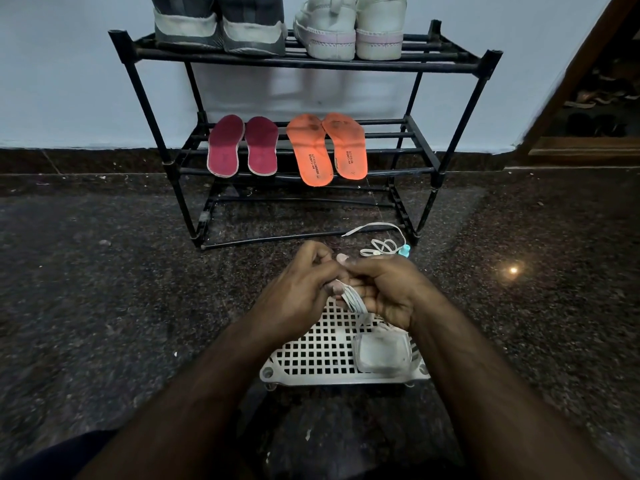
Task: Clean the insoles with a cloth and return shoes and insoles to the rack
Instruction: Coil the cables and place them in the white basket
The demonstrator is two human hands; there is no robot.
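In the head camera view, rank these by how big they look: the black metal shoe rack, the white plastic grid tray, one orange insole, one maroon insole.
1. Black metal shoe rack
2. White plastic grid tray, though it lies nearer the camera
3. Orange insole
4. Maroon insole, slightly smaller

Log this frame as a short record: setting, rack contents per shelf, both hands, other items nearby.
setting: dark speckled floor, black shoe rack against pale wall
top shelf: grey shoes, white shoes
middle shelf: maroon insoles, orange insoles, lying flat
left hand: pinches white lace
right hand: grip curled on same lace
nearby: white perforated tray, clear plastic box
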